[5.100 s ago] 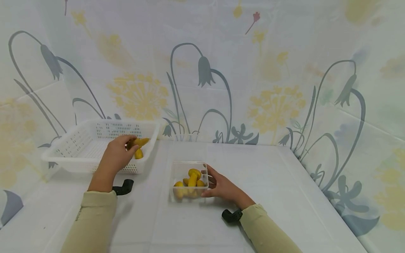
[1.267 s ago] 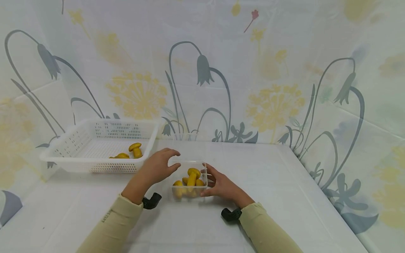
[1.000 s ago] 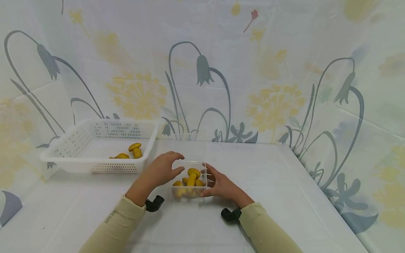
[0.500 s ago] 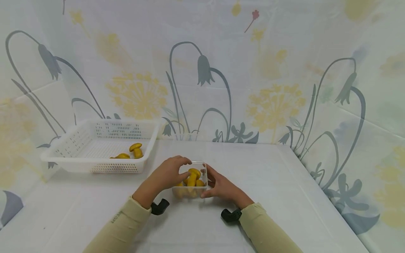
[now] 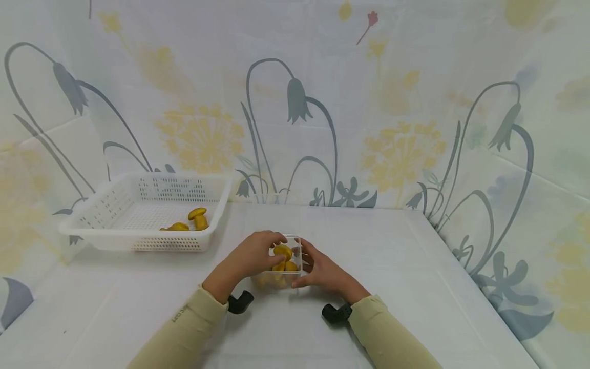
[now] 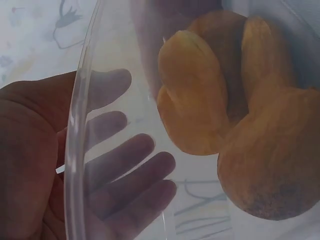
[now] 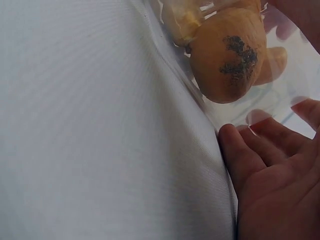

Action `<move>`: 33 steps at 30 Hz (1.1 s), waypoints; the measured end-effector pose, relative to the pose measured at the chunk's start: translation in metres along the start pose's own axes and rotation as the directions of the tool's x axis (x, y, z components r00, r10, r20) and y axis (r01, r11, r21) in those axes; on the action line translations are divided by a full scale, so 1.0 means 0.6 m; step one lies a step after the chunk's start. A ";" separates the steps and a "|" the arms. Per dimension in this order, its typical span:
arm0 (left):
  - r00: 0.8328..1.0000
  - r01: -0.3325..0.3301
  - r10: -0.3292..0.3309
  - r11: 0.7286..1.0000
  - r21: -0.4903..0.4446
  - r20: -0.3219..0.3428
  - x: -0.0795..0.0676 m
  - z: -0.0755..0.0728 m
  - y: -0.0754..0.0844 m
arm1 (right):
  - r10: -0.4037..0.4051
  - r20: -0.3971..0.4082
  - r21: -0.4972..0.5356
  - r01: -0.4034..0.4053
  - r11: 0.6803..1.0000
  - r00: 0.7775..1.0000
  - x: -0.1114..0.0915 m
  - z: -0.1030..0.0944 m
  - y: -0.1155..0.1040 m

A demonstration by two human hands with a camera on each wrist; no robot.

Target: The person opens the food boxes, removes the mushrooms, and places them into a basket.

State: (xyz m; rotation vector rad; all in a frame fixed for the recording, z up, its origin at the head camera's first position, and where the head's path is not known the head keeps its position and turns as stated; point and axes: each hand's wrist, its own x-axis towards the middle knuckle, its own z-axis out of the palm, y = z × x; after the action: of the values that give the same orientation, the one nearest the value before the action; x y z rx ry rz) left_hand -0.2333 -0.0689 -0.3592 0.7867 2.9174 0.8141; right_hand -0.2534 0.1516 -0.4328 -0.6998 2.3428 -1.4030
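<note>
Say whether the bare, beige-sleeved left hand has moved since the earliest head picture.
Yes: the left hand has moved rightward and toward the camera, from the white perforated plastic basket, which stayed put, to the clear plastic box.

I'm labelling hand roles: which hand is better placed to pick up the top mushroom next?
Probably the left hand: it reaches over the clear box, close to the top mushroom. The right hand holds the box's right side.

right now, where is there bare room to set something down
Bare: the table right of the right hand and right sleeve, out to its right edge; also the strip in front of the clear box, between both sleeves. The visible basket floor left of its mushrooms is bare too. Crowded: the box, mushrooms inside, left hand over it.
</note>
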 end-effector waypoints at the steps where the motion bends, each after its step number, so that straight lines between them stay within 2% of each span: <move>1: 1.000 0.007 -0.007 1.000 0.001 0.005 0.001 0.001 0.001 | 0.003 0.001 -0.001 -0.003 1.000 1.000 0.000 0.000 0.000; 10: 0.995 0.089 -0.089 0.996 0.008 0.035 0.009 0.015 0.000 | 0.003 0.002 -0.004 -0.003 1.000 1.000 -0.001 0.001 0.002; 19: 0.989 0.139 -0.139 0.990 0.007 0.045 0.010 0.020 0.001 | -0.001 0.007 -0.023 0.001 1.000 1.000 0.001 0.000 0.005; 23: 0.987 0.151 -0.151 0.988 0.001 0.055 0.009 0.016 0.006 | -0.005 0.009 -0.024 0.006 1.000 1.000 0.002 0.000 0.004; 33: 0.988 0.136 -0.141 0.989 0.065 0.070 0.006 0.013 0.009 | -0.003 0.016 -0.006 0.004 1.000 1.000 -0.001 0.000 -0.003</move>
State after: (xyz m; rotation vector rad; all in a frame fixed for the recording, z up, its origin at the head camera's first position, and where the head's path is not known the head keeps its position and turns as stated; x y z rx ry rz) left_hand -0.2329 -0.0595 -0.3632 0.5950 2.9029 0.6733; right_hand -0.2524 0.1513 -0.4313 -0.7145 2.3352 -1.3876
